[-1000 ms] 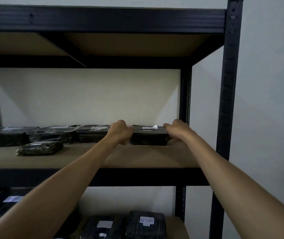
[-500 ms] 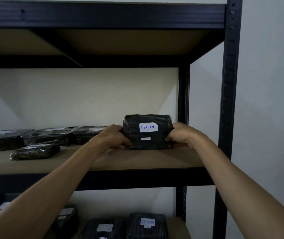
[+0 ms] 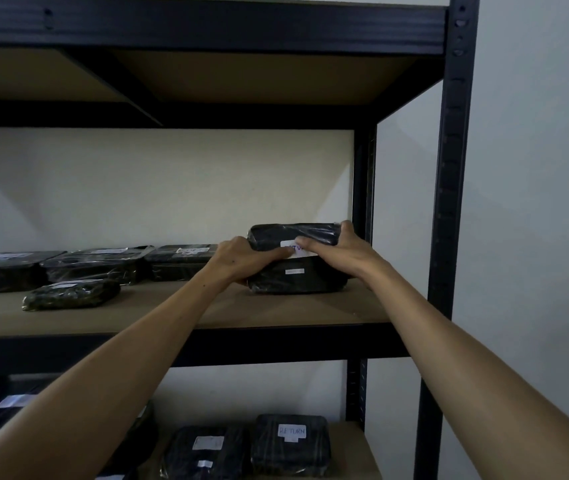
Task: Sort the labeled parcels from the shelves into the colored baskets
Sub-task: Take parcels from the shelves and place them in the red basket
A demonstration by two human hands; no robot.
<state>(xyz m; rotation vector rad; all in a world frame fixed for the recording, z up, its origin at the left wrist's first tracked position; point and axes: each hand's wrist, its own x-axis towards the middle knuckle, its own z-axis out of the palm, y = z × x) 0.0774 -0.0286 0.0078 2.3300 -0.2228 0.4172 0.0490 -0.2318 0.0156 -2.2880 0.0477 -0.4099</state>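
A black wrapped parcel with a white label stands tilted up on its edge at the right end of the middle shelf. My left hand grips its left side, thumb across the front onto the label. My right hand holds its upper right corner, fingers laid over the front and partly covering the label's writing. No baskets are in view.
Three flat black parcels lie in a row further left on the same shelf, with a small dark packet in front of them. Several more labeled parcels lie on the shelf below. A black upright post stands at right.
The parcel lay flat a second ago and was tipped up to show its RETURN label. Since then both hands have slid over its front and cover part of the label.
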